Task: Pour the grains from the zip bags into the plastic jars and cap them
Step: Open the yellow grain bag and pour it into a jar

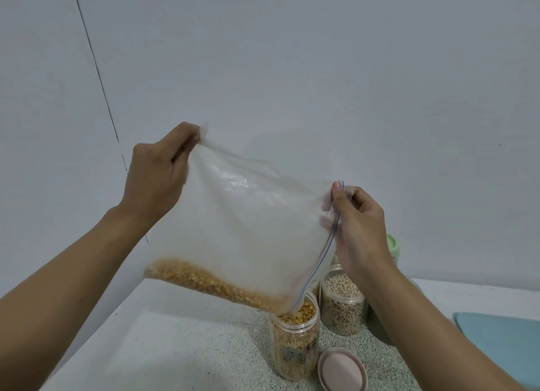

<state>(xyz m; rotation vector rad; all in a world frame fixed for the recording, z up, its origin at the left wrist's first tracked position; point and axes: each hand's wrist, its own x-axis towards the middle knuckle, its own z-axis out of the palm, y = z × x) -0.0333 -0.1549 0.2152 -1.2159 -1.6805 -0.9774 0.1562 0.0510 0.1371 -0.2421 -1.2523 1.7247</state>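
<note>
Grains (204, 282) sit bunched along the low side of the zip bag (248, 229), whose open corner dips into the open jar (295, 341) on the counter (204, 346). Left hand (157, 174) pinches the raised bottom corner, and right hand (359, 224) pinches the zipper edge. The jar looks nearly full to me, so tipping faster could overflow it. If that corner slips off the rim, grains scatter everywhere. Pink lid (342, 370) lies right beside the jar. A second filled jar (343, 306) stands just behind it, and a green-lidded jar (393, 247) stands toward the back edge, mostly hidden by the right arm.
</note>
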